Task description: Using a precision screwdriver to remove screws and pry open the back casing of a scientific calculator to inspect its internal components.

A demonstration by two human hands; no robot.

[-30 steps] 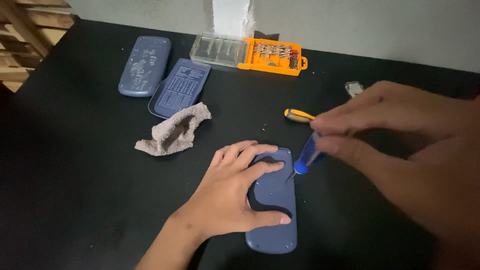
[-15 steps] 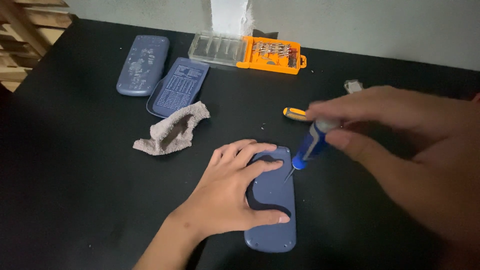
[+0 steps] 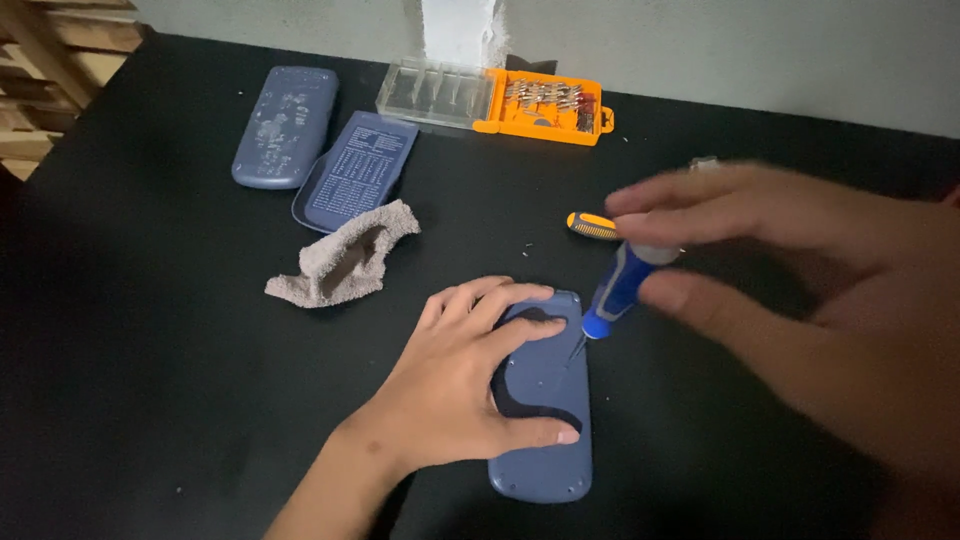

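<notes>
Left hand [image 3: 455,385] is spread flat over the blue-grey calculator back [image 3: 545,420] lying face down near the front of the black table [image 3: 150,400], fingers wide and thumb along its edge. Right hand [image 3: 800,290] pinches a blue-handled precision screwdriver [image 3: 615,290] between thumb and fingertips, tip down on the case. Farther back sit a grey cloth [image 3: 345,260], two more calculator parts [image 3: 285,125] and an orange bit case [image 3: 540,105].
</notes>
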